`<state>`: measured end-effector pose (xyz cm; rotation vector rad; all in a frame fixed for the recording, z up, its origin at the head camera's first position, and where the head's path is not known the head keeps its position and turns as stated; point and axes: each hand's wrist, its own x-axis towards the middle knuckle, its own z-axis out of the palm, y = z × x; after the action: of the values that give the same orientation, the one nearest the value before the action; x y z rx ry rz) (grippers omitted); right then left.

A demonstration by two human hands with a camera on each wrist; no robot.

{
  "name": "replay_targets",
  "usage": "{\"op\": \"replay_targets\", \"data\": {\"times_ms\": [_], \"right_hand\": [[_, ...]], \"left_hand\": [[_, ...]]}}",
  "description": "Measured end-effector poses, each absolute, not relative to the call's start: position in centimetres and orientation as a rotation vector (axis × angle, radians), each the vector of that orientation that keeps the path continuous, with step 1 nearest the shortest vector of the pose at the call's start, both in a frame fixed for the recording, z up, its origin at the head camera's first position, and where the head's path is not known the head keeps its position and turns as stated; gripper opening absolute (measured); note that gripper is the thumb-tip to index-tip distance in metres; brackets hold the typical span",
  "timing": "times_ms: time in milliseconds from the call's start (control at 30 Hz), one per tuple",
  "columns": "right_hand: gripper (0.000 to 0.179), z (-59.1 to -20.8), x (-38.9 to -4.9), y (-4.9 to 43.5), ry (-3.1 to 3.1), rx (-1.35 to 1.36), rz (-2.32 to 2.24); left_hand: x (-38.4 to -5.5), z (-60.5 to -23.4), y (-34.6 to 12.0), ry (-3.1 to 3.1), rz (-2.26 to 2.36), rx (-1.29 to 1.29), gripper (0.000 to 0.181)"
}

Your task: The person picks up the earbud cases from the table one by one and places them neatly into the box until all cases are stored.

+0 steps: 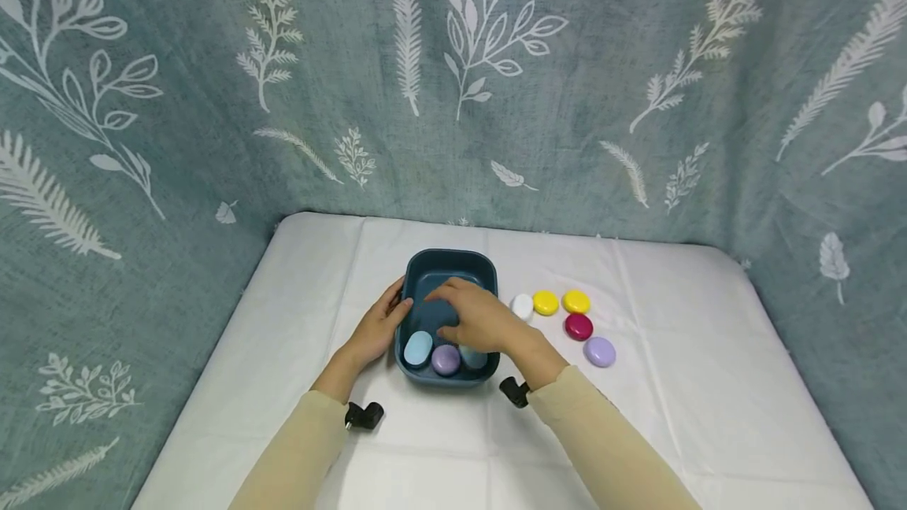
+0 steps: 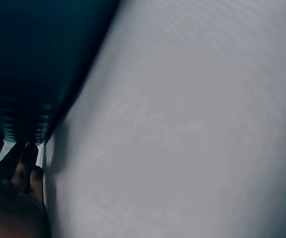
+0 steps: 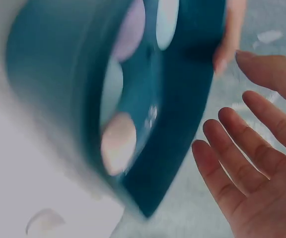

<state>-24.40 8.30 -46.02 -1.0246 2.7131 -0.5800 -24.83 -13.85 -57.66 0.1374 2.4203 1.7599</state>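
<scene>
A: Where is everything lying?

B: Go by the dark teal bin [image 1: 442, 381]. Inside it, at its near end, are a light blue piece [image 1: 418, 349], a purple piece [image 1: 446, 360] and a grey-green piece [image 1: 473, 357]; the right wrist view shows a pale piece [image 3: 118, 144] in there too. On the surface [image 1: 397, 439] to the right of the bin are a white piece [image 1: 522, 306], two yellow pieces [image 1: 560, 302], a red piece [image 1: 579, 327] and a lavender piece [image 1: 601, 352].

A: And the hands?

B: The left hand [image 1: 379, 325] holds the bin's left side, thumb at the rim and fingers along the outer wall. The right hand [image 1: 478, 313] hangs over the bin, fingers spread wide, palm bare.

A: How would those pieces handle?

B: Light and hard, I'd guess, and a bit slippery, since the yellow ones look glossy. I'd pinch one across its rounded edges, not press down on its domed top, where it could skid.

A: The bin?

B: Probably stiff and light enough to slide, so hold it by the wall, just under the rim.
</scene>
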Motion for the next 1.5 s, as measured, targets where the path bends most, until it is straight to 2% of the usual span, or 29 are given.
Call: {"op": "replay_targets", "data": {"times_ms": [333,700,900,1033,1300,1500], "right_hand": [[0.049,-45.0,-26.4,13.9,2.837,-0.811,-0.705],[0.058,-48.5,-28.3,18.5,2.905,-0.497,-0.584],[0.061,-51.2,-28.3,19.0,2.914,-0.434,-0.506],[0.056,-52.4,-28.0,18.9,2.931,-0.426,-0.469],[0.056,-52.7,-27.9,19.3,2.962,-0.442,-0.449],[0.059,-51.4,-27.8,19.6,2.952,-0.437,-0.482]], "left_hand": [[-25.2,-57.3,-14.2,2.432,1.746,0.175,0.055],[-25.0,-57.4,-14.0,2.435,1.745,0.145,0.052],[-24.6,-56.7,-13.8,2.428,1.714,0.144,0.054],[-24.4,-57.5,-13.9,2.437,1.730,0.131,0.053],[-24.2,-57.8,-13.7,2.462,1.733,0.139,0.053],[-24.2,-57.3,-13.5,2.438,1.739,0.144,0.056]]}}
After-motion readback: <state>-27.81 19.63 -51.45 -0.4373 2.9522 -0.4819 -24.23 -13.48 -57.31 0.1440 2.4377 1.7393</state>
